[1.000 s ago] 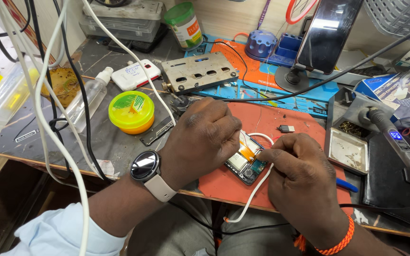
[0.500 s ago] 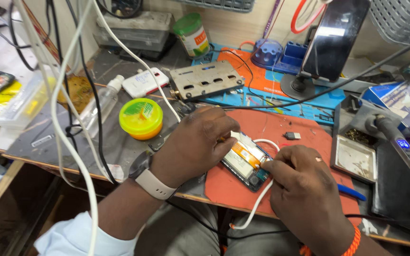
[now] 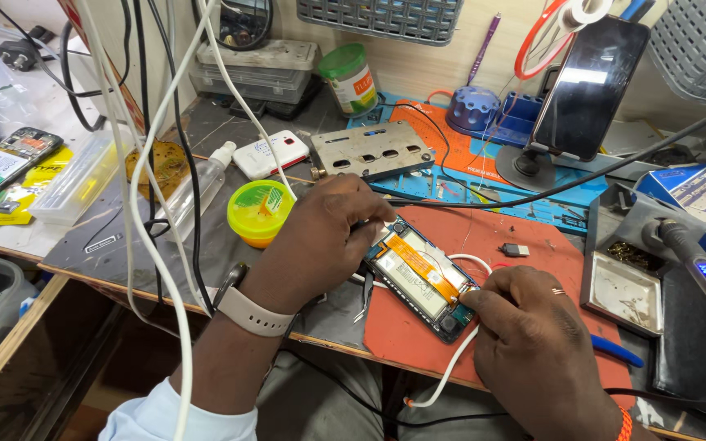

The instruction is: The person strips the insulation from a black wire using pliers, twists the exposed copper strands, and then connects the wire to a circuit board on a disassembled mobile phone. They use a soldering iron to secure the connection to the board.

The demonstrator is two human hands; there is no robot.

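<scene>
An opened phone with its back off lies on a red mat, showing a battery and an orange flex strip. My left hand, with a watch on the wrist, rests on the phone's upper left end and holds it down. My right hand pinches a white cable at the phone's lower right corner. The cable's plug end is hidden under my fingers.
A yellow-green round tub sits left of my left hand. Behind are a metal fixture plate, a small white phone, a clear bottle and a standing phone. A metal tray and soldering handle lie right. Cables hang at left.
The view has shifted down and right. My left hand has slid off the phone's middle to its upper end, which uncovers the battery. My right hand stays at the lower corner.
</scene>
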